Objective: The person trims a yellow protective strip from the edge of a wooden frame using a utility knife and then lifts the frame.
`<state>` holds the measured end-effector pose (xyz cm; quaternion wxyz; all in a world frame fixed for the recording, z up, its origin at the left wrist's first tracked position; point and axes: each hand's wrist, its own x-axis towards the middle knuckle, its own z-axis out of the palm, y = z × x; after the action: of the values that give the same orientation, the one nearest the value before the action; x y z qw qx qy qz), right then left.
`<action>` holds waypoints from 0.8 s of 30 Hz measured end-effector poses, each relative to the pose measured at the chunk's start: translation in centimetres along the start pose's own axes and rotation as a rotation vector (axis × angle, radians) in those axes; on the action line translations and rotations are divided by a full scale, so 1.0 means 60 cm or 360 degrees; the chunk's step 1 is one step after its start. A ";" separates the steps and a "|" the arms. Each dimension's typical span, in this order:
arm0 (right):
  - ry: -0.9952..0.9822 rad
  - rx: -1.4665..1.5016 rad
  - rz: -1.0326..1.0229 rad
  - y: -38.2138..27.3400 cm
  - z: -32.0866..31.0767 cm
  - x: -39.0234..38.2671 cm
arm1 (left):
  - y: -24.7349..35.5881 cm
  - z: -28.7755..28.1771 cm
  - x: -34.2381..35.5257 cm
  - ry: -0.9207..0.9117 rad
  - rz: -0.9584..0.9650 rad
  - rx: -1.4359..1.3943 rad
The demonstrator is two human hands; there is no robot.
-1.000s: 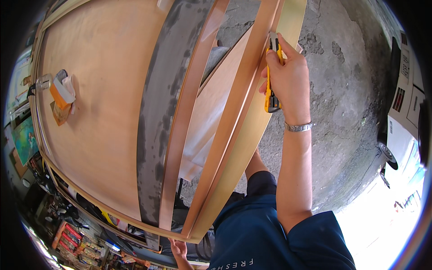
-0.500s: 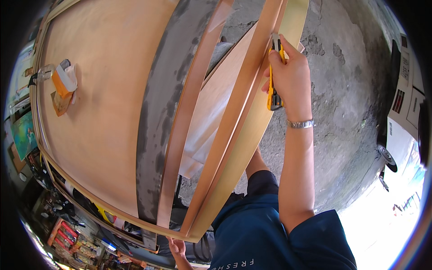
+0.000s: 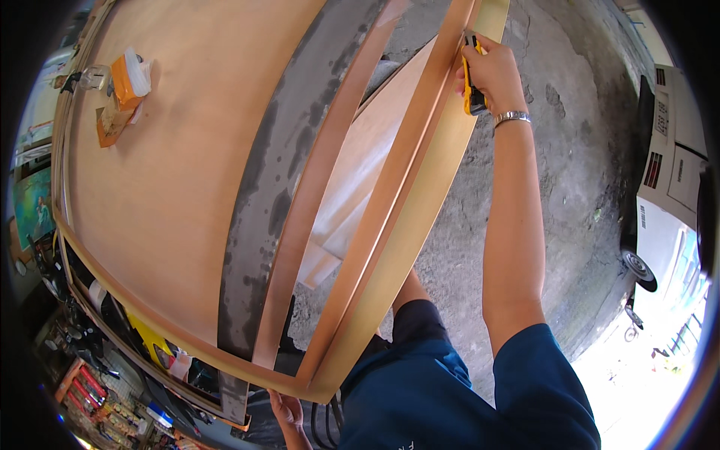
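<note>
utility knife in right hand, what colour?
Yellow with black, seen in the head view: utility knife in the right hand.

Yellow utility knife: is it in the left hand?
No. The right hand holds the yellow utility knife against the wooden frame; the left hand grips the frame's lower corner.

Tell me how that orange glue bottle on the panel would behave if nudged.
The orange glue bottle looks small and plastic, so probably light. It seems to lie on its side, so it may roll or slide on the smooth wooden panel.

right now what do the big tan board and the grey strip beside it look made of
The big tan board looks like plywood or laminate: even, matte, faint grain. The mottled grey strip could be bare cement board or worn metal: blotchy and dull, so I can't settle which.
</note>
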<state>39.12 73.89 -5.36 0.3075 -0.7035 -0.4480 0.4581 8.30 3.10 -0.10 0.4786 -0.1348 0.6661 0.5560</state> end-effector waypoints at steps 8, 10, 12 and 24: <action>-0.0043 -0.0003 0.0017 -0.004 0.000 -0.013 | -0.003 -0.013 -0.007 0.0018 -0.0005 -0.0028; -0.0045 -0.0003 0.0011 -0.002 -0.001 -0.011 | 0.002 -0.010 -0.003 0.0001 0.0005 -0.0012; -0.0062 -0.0022 -0.0012 -0.002 -0.002 -0.007 | 0.001 -0.003 -0.001 0.0003 0.0018 -0.0012; -0.0026 -0.0012 -0.0001 0.000 0.005 -0.027 | 0.006 -0.010 -0.003 0.0084 0.0008 0.0007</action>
<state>38.55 72.44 -4.87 0.3013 -0.7009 -0.4524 0.4619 7.85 2.65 0.19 0.4597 -0.1467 0.6800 0.5521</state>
